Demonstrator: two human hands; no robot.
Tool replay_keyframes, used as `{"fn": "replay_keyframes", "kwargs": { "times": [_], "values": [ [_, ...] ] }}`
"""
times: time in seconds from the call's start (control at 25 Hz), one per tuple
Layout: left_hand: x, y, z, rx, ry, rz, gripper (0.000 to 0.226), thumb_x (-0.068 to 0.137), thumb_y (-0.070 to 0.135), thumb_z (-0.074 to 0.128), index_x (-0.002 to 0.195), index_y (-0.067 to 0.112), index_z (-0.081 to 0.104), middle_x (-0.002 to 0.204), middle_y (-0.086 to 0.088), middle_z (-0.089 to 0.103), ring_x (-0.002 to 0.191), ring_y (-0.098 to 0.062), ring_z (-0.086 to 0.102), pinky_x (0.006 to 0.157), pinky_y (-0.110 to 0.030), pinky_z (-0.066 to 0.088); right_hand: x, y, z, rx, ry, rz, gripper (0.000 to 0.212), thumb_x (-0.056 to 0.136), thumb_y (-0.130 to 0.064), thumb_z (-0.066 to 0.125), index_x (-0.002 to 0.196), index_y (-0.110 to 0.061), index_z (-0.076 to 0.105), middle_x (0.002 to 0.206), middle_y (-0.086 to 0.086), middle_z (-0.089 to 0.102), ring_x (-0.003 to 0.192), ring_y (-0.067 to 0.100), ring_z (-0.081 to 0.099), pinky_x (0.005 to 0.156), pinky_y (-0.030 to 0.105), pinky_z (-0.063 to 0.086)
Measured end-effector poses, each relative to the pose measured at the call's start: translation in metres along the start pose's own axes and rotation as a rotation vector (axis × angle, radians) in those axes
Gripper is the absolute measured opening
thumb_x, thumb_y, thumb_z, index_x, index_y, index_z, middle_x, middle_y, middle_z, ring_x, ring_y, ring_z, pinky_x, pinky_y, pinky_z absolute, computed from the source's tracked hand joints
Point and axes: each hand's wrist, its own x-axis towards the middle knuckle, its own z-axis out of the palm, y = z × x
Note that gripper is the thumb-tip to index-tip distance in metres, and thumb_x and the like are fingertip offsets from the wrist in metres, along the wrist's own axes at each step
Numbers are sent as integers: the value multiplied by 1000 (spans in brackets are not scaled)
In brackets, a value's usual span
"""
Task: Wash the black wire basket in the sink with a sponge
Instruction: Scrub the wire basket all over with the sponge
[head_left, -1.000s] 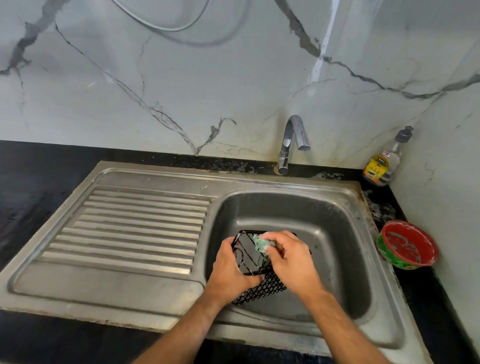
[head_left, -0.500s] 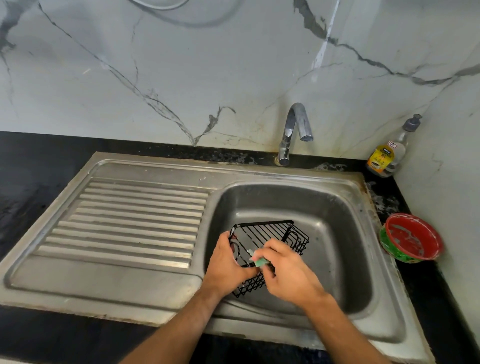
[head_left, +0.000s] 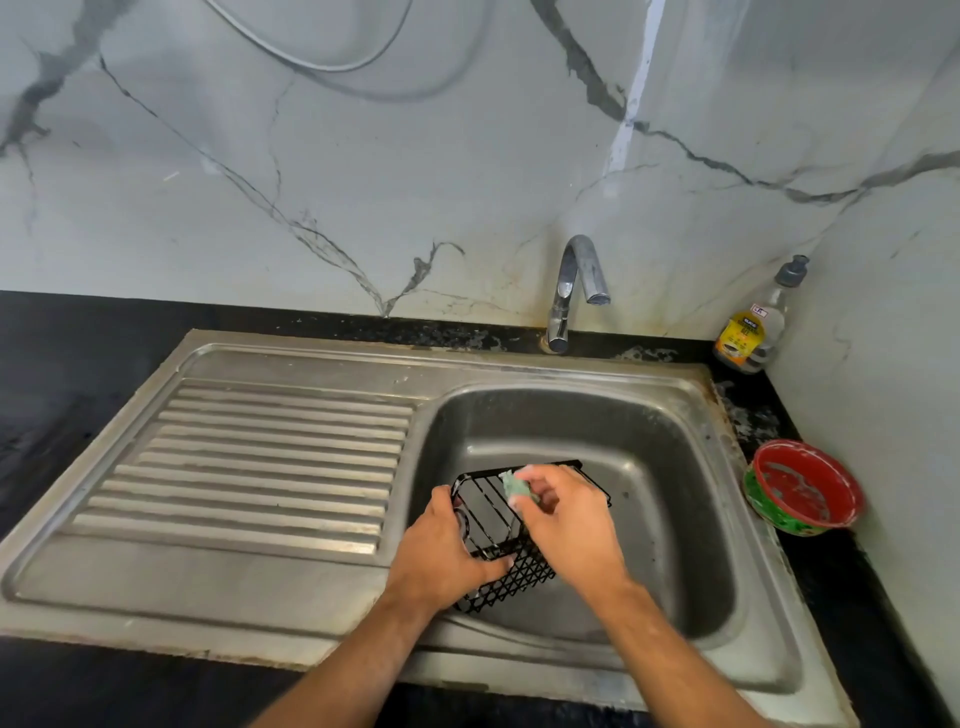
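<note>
Where seen from left to right, as follows:

Counter (head_left: 78, 374): black, running along the back edge and down the right edge of the steel sink unit.
Drainboard (head_left: 270, 457): ribbed steel, filling the left part of the unit.
Sink (head_left: 691, 519): steel basin at the right part of the unit, walls dull and stained.
Left hand (head_left: 441, 556): curled round the near left side of the basket, thumb laid over the mesh, gripping it.
Black wire basket (head_left: 485, 519): held tilted above the near left corner of the basin; straight parallel wires on the upturned face, diamond mesh on the near side, rounded corners.
Sponge (head_left: 517, 486): small, pale green, a little foam on it, pressed to the upper wires of the basket.
Right hand (head_left: 566, 514): fingers bent, pinching the sponge.
Tap (head_left: 574, 291): chrome, curved, at the back edge behind the basin.
Bottle (head_left: 753, 325): clear, dark pump top, yellow label, writing too small to read; back right corner of the counter.
Bowl (head_left: 802, 486): red inside, green patterned outside, on the right edge of the counter; whitish smears within, nothing else made out.
</note>
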Motion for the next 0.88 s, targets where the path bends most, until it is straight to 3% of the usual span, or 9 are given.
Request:
{"fn": "replay_keyframes", "kwargs": {
  "times": [0.08, 0.2, 0.4, 0.48, 0.64, 0.76, 0.88],
  "values": [
    [2, -4, -5, 97, -36, 28, 91, 52, 72, 79, 116, 29, 31, 112, 13, 60, 100, -10, 63, 85, -25, 54, 8, -3, 1, -6, -108, 78, 27, 91, -27, 70, 114, -40, 65, 86, -16, 65, 75, -6, 62, 69, 10, 49],
    [4, -8, -7, 147, -53, 52, 86, 55, 73, 78, 111, 29, 28, 109, 9, 62, 98, -13, 64, 83, -26, 53, 1, -1, 15, -156, -195, 49, 21, 94, -26, 65, 112, -35, 69, 100, -18, 66, 80, -3, 64, 77, 15, 54],
    [1, -7, -5, 130, -3, 58, 81, 55, 70, 70, 112, 30, 29, 104, 11, 60, 98, -13, 63, 82, -27, 53, -25, 16, 17, -234, -137, -291, 14, 88, -20, 66, 101, -26, 68, 101, -14, 65, 91, -1, 59, 84, 12, 48],
    [3, -6, -5, 104, 16, 35, 86, 53, 71, 73, 117, 28, 33, 108, 11, 61, 100, -13, 62, 84, -28, 53, -24, 27, 15, -266, -152, -260, 16, 87, -15, 66, 97, -27, 66, 100, -15, 63, 87, -2, 59, 82, 17, 53],
    [2, -5, -4, 75, 21, 8, 93, 48, 74, 78, 120, 31, 37, 117, 14, 64, 106, -10, 63, 90, -27, 55, -23, 40, 5, -165, -65, 51, 25, 89, -13, 67, 93, -37, 65, 99, -17, 65, 81, -5, 63, 80, 17, 55],
    [-1, -5, -6, 78, 12, 95, 96, 50, 72, 76, 126, 31, 37, 114, 19, 59, 101, -3, 58, 89, -21, 50, -23, 33, 6, -55, 8, 3, 38, 89, -11, 69, 114, -39, 70, 100, -18, 67, 82, -2, 64, 77, 12, 53],
    [-3, -10, -4, 122, 1, 228, 98, 55, 64, 79, 135, 25, 36, 118, 16, 54, 107, -3, 55, 88, -12, 41, -14, 14, 16, -1, 54, -93, 29, 86, -5, 69, 106, -26, 75, 100, -19, 64, 83, -1, 64, 79, 13, 52]
  ]
}}
